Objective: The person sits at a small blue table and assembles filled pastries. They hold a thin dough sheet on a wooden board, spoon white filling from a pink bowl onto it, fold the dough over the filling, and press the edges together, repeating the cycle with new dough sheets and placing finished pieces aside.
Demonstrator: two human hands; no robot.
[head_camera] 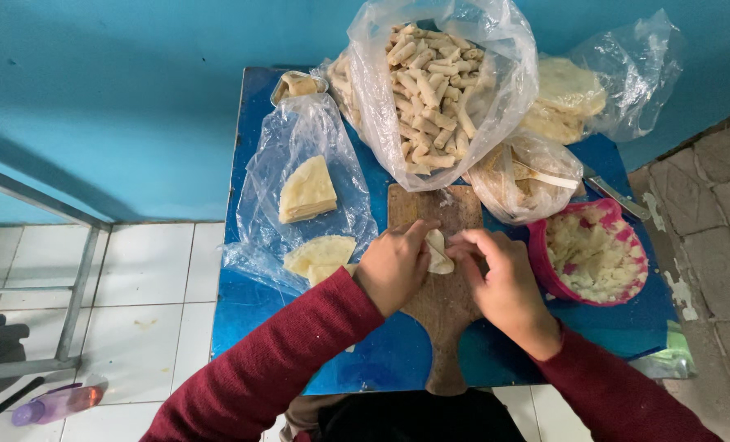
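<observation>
Currently, the left hand [394,266] and the right hand [504,282] meet over a wooden cutting board [445,307] lying on the blue table [250,303]. Both hands are partly closed, fingertips pinching a small pale wrapper [439,254] between them; the wrapper rests on the board, folded. Just right of the board stands a pink bowl [545,274] containing white filling. Behind the board, a clear plastic bag [508,57] holds many finished rolls [430,74]. To the left, a flattened plastic sheet [299,139] carries folded wrapper stacks [306,191]. A knife [614,195] lies near the bowl's far side.
</observation>
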